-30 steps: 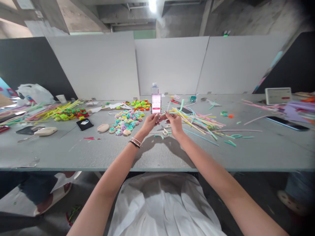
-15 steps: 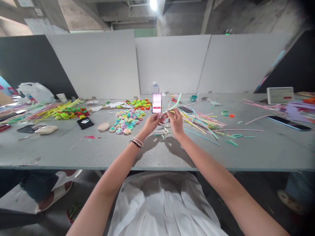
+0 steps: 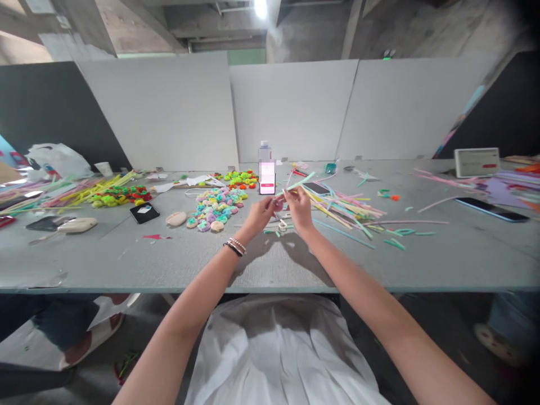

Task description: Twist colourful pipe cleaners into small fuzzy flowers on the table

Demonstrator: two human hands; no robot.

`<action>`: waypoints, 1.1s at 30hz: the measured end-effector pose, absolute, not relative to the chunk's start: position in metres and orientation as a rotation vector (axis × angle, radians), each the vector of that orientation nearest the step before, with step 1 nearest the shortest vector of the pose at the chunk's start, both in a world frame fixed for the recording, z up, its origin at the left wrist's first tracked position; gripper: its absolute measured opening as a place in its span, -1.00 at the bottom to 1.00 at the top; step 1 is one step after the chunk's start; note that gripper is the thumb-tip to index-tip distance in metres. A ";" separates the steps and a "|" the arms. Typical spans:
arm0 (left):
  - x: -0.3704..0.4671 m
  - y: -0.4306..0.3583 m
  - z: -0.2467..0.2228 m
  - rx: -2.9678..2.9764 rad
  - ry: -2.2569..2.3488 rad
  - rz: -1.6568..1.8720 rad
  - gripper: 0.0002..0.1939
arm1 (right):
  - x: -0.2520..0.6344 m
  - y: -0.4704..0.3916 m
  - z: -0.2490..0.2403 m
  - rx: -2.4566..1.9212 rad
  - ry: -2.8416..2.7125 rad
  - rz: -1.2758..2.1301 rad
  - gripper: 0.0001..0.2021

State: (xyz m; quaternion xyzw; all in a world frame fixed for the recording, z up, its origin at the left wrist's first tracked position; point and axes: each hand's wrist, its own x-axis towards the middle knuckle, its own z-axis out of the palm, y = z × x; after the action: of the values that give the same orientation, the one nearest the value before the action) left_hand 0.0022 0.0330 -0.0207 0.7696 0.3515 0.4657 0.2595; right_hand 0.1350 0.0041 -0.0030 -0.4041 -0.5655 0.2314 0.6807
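Note:
My left hand (image 3: 259, 216), with bracelets at the wrist, is closed in a pinch just above the table. Close beside it, my right hand (image 3: 299, 211) is closed on a pale green pipe cleaner (image 3: 304, 181), whose free end sticks up to the right. The other end of the stem runs to my left fingertips, where a small pinkish bit also shows; its shape is too small to make out. Scissors with white handles (image 3: 282, 225) lie on the table under my hands, beside small green scraps.
A phone with a lit screen (image 3: 267, 179) leans on a bottle (image 3: 264, 151). Pastel fuzzy pieces (image 3: 217, 208) are heaped at left, loose pipe cleaners (image 3: 350, 211) at right. A dark phone (image 3: 491, 209) and a black card-like item (image 3: 144, 212) lie farther out.
The green pipe cleaner's free end has tipped lower and straightened. Both hands stay close together in nearly the same place, and the view has shifted slightly.

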 end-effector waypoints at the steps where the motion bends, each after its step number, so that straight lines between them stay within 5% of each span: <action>1: 0.002 0.032 -0.020 2.098 1.001 1.286 -0.68 | 0.137 0.005 -0.004 -0.944 -1.268 0.451 -0.80; 8: -0.003 0.033 -0.017 1.918 1.069 1.454 -0.71 | 0.138 0.001 -0.011 -1.099 -1.671 -0.143 -0.84; 14: -0.003 0.032 -0.011 1.811 0.948 1.458 -0.64 | 0.131 0.000 -0.020 -1.052 -1.910 -0.195 -0.91; 21: -0.002 0.021 -0.002 1.645 0.633 1.265 -0.50 | 0.129 0.008 -0.023 -0.925 -1.878 0.075 -0.96; 28: -0.013 0.033 -0.007 1.516 0.512 1.201 -0.49 | 0.125 0.012 -0.018 -0.755 -1.514 0.723 -0.67; 33: -0.014 0.037 -0.012 1.638 0.338 1.104 -0.41 | 0.131 0.012 -0.013 -0.838 -1.227 0.914 -0.72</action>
State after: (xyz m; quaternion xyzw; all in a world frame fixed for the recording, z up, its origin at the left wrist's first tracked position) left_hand -0.0143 0.0367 -0.0115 0.6888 0.1419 0.4641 0.5385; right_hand 0.1309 0.0119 -0.0129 -0.3680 -0.5387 0.4012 0.6430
